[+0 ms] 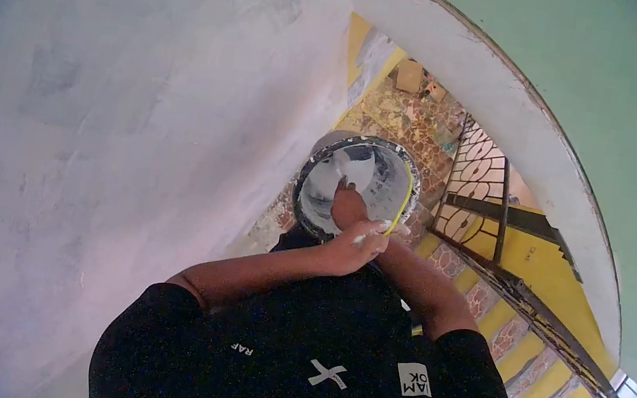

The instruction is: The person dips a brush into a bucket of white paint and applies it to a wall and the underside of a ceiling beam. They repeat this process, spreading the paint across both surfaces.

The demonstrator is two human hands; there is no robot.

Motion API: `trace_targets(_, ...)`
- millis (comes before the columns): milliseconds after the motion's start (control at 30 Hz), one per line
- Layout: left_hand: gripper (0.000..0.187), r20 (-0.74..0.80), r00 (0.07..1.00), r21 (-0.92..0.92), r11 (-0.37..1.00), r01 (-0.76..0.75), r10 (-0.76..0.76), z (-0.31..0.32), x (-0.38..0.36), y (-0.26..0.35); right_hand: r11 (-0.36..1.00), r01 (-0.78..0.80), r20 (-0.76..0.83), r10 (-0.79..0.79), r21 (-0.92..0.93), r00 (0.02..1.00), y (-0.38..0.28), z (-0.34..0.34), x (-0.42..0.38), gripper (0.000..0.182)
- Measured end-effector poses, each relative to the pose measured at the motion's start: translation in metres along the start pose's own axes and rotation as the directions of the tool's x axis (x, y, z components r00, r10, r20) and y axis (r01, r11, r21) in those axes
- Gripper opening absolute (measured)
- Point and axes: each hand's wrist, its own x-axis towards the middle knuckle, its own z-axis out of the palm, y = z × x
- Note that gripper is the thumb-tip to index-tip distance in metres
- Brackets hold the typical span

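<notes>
A dark bucket (300, 196) with a white-spattered rim stands below my chest, whitish material inside it. My left hand (361, 247), its fingers smeared white, is closed at the near right rim, around the thin yellow handle (406, 192). It lies over my right forearm. Down inside the bucket is my right hand (349, 202), fingers pointing toward the far side. Whether those fingers hold anything cannot be made out.
A pale, patchy wall (142, 104) fills the left side. To the right are a dark metal railing (503, 216) and stairs with yellow risers (501, 336). A cardboard box (409, 76) sits on the stained patterned floor (398, 116) beyond. A curved ledge (519, 89) arches overhead right.
</notes>
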Motion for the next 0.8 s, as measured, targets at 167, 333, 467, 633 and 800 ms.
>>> trace_targets(167,0.032,-0.068,0.979,0.154,0.968,0.199,-0.191,0.000,-0.002,0.003,0.991,0.043,0.037,-0.048,0.126,0.998,-0.007,-0.006,-0.009,0.057)
trace_targets(333,0.038,-0.124,0.957,-0.124,0.961,0.249,-0.264,-0.022,-0.001,-0.037,0.962,0.262,-0.161,-0.247,0.077,0.956,0.020,0.069,0.025,0.040)
trace_targets(467,0.042,-0.197,0.968,0.464,0.885,-0.048,0.156,-0.026,-0.003,-0.006,0.848,0.275,-0.147,-0.233,0.453,0.961,0.059,0.061,-0.011,0.037)
trace_targets(633,0.056,-0.402,0.914,0.149,0.980,0.131,-0.061,-0.015,0.010,0.034,0.691,0.216,-0.278,-0.024,0.690,0.960,0.112,-0.024,-0.083,0.036)
trace_targets(800,0.066,-0.341,0.933,-0.044,0.994,0.104,-0.113,-0.016,0.010,0.044,0.285,-0.014,-0.029,0.149,0.958,0.988,0.143,-0.113,-0.228,0.029)
